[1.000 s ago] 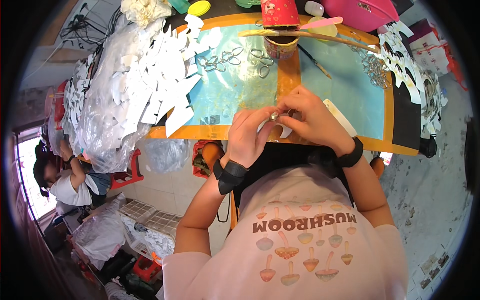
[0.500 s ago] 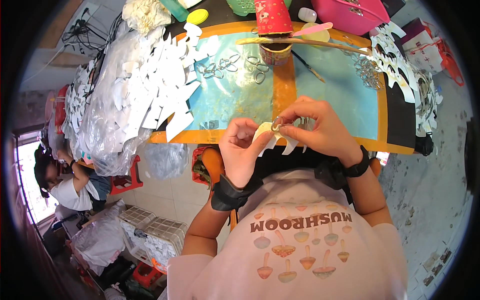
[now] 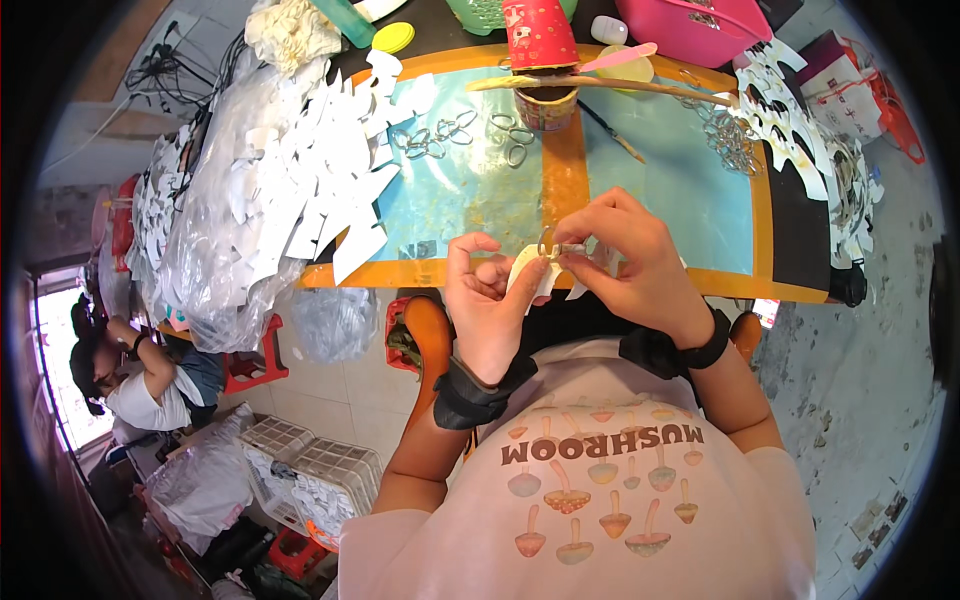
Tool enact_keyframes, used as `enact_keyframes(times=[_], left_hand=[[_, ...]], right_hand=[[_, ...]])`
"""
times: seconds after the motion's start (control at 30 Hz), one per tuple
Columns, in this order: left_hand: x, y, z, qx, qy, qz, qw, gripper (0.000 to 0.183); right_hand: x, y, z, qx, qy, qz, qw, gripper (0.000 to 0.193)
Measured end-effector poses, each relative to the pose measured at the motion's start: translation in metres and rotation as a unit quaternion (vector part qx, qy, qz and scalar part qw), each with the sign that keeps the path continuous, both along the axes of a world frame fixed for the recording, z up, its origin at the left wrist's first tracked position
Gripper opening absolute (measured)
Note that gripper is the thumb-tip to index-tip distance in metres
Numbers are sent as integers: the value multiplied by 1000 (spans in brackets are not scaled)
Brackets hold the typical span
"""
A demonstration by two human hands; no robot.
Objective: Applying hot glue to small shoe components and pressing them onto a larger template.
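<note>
Left head-worn fisheye, facing down, worktable (image 3: 470, 205) near.

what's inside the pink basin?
Small metallic pieces show in the pink plastic basin, too small to identify. Its wall and the picture's top edge hide the rest.

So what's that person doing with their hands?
They're holding a small white piece in their left hand. The fingers of their right hand are close against it, by a metal ring; it's too small to tell exactly what those fingers grip. Both hands are above the front edge of the table. More white pieces are heaped on the left, and loose rings lie in a pile on the right.
</note>
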State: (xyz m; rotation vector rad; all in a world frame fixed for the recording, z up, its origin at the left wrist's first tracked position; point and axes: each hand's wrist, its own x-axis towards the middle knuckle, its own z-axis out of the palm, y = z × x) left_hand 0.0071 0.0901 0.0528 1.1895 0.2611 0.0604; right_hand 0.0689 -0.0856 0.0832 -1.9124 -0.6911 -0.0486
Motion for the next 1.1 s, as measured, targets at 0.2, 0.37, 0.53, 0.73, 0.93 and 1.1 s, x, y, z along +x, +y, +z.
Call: enact_keyframes(times=[0.2,0.37,0.53,0.73,0.93,1.1], left_hand=[[-1,-5,4,-1,-19,20,1000,49],[-1,-10,4,-7,-41,42,998,49],[-1,-14,-2,-12,-71,49,996,50],[-1,-19,-1,20,-125,50,991,58],[-1,-24,-6,55,-173,36,983,62],[-3,-39,-25,40,-170,88,981,64]], right_hand=[[2,-3,-5,13,-30,31,999,19],[2,-1,-8,32,-52,12,998,14],[-4,5,-10,5,-61,-33,998,13],[-11,8,-5,-25,-131,-73,988,15],[-11,-1,-3,0,-116,-47,992,19],[-1,-8,-13,-81,-200,-23,976,15]])
